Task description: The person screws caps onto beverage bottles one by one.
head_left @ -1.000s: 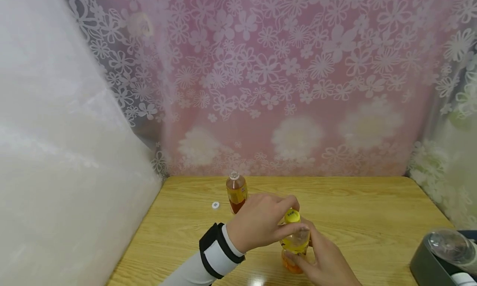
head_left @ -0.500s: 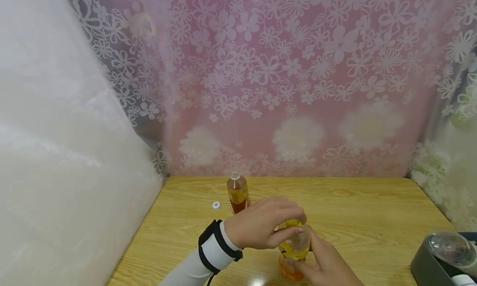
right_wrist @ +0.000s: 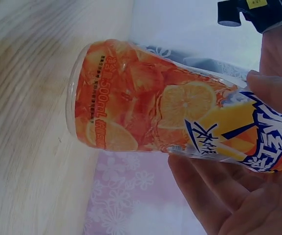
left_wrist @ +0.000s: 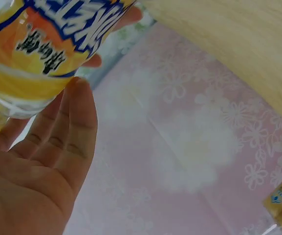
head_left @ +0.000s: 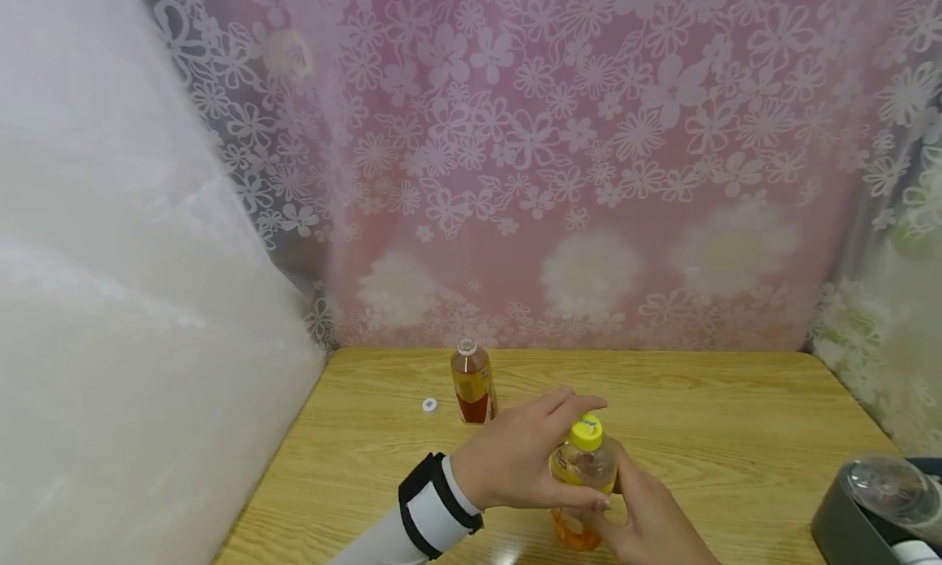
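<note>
A bottle of iced tea [head_left: 586,470] with a yellow cap [head_left: 586,432] stands at the front of the table in the head view. My right hand [head_left: 646,512] grips its body from the right, thumb in front and fingers behind. My left hand [head_left: 518,457] lies beside the upper part, fingers behind the cap and thumb stretched across the front. In the left wrist view, that hand [left_wrist: 43,176] shows an exposed palm and loosely extended fingers near the label. Ice and orange slices are printed on the bottle [right_wrist: 141,98] in the right wrist view.
Behind my left hand stands a second, uncapped bottle [head_left: 473,385] with dark tea inside. A white cap [head_left: 430,405] lies to its left on the wooden table [head_left: 706,401]. At the right edge, a grey bin [head_left: 854,508] holds a clear bottle [head_left: 892,487].
Half a second ago my left fingers covered the yellow cap; now they are loosened from it and the cap shows. My right hand keeps its grip on the bottle.
</note>
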The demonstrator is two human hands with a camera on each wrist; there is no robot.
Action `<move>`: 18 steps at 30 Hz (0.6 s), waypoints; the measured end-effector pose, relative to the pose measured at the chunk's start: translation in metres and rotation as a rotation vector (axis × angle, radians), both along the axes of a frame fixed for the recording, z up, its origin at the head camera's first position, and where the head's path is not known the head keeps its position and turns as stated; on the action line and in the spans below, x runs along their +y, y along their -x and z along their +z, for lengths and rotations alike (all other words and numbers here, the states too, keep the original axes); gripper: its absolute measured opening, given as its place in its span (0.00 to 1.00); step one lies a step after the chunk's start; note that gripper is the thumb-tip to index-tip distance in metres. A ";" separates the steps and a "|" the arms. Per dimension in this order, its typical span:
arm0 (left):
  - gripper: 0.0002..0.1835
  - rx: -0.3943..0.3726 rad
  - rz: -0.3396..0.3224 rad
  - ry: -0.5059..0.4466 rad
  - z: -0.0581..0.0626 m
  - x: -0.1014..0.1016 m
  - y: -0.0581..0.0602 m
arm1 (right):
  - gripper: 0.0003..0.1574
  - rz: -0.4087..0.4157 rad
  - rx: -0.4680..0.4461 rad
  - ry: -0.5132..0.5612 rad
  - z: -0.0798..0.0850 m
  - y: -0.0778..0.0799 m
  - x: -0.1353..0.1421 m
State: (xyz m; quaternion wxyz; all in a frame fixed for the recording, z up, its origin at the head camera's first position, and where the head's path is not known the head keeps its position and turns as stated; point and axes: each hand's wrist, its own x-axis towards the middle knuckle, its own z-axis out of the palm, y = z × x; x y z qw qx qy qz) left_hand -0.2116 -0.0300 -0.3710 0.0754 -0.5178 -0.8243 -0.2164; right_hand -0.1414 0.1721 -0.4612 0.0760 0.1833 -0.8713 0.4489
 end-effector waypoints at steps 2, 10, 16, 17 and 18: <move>0.50 -0.033 0.011 0.014 -0.005 -0.002 -0.003 | 0.48 0.020 -0.010 0.003 0.000 -0.001 -0.001; 0.51 -0.079 0.016 0.030 -0.010 -0.005 -0.002 | 0.48 0.039 0.000 0.018 -0.004 0.001 -0.001; 0.51 -0.179 0.015 -0.025 -0.009 -0.019 -0.005 | 0.53 0.060 -0.024 0.042 -0.007 0.002 -0.005; 0.52 -0.206 0.029 -0.036 -0.007 -0.025 -0.007 | 0.55 0.065 -0.040 0.046 -0.008 0.002 -0.006; 0.53 -0.235 0.053 -0.045 -0.005 -0.032 -0.010 | 0.57 0.071 -0.062 0.052 -0.008 0.001 -0.006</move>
